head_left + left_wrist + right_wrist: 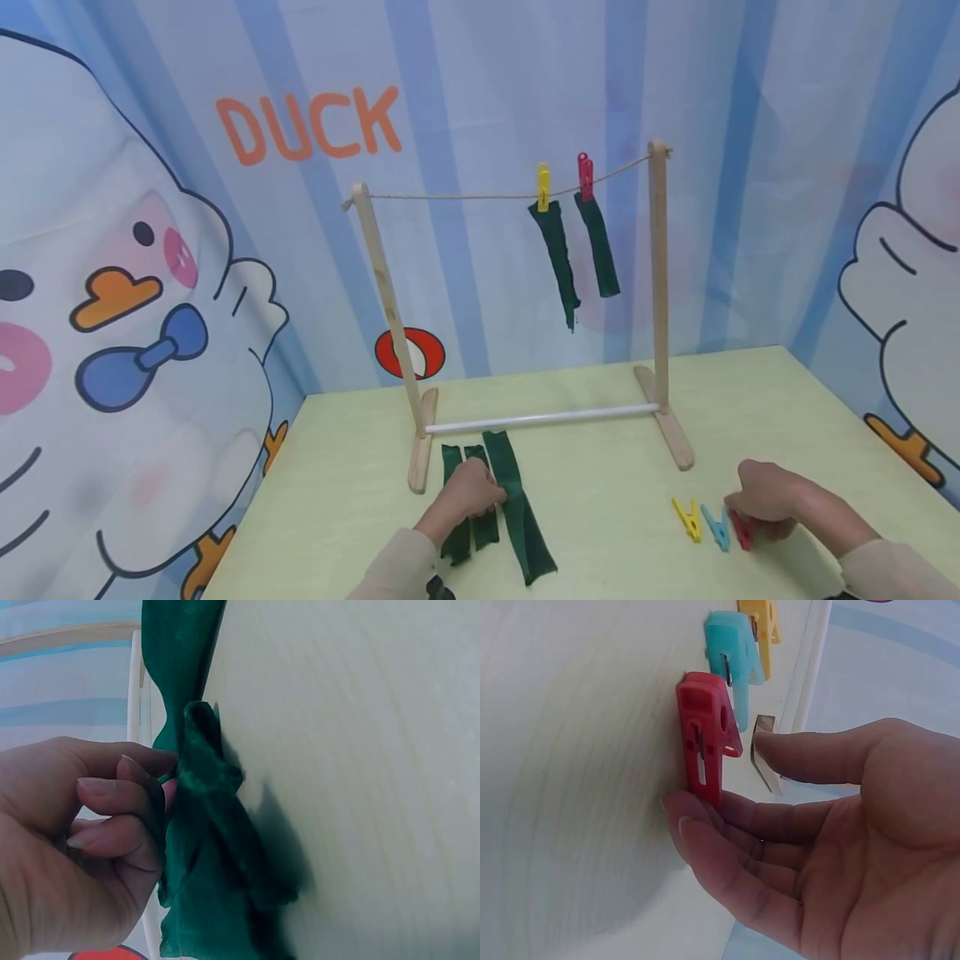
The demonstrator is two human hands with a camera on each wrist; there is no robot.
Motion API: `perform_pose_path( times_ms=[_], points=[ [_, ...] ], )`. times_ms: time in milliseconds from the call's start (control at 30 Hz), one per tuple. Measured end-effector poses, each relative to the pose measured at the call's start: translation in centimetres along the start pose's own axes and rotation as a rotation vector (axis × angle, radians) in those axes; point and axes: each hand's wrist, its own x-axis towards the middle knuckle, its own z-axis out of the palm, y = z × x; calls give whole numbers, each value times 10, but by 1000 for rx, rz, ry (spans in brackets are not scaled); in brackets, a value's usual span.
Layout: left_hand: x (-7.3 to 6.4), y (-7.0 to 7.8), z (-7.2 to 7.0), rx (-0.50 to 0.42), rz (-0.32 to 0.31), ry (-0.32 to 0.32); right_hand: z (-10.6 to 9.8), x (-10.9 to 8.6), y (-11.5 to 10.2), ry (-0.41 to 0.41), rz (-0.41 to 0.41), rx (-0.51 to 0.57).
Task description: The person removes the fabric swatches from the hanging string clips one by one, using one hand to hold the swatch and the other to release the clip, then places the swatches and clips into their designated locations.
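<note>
My left hand is over three dark green cloth strips at the front left of the table. Its thumb and index finger pinch the middle cloth strip, which bunches up beside the fingertips in the left wrist view. A longer green strip lies to its right and a narrow one to its left. At the right, my right hand reaches to a red clothespin. Its loosely bent fingers are right at the pin's lower end, while the thumb stands apart from it.
Beside the red pin lie a blue clothespin and a yellow one. Behind the hands stands a wooden drying rack with a cord. Yellow and red clothespins hold two green strips on it. A curtain backs the table.
</note>
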Motion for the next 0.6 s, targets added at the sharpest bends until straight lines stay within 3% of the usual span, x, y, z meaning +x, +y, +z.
perform_pose_path(
  times_ms=[267, 600],
  points=[
    [0, -1, -2, -26, 7, -16, -1, 5, 3, -7, 38, -23],
    [2, -3, -8, -82, -43, -17, -8, 9, 10, 82, 56, -15]
  ],
)
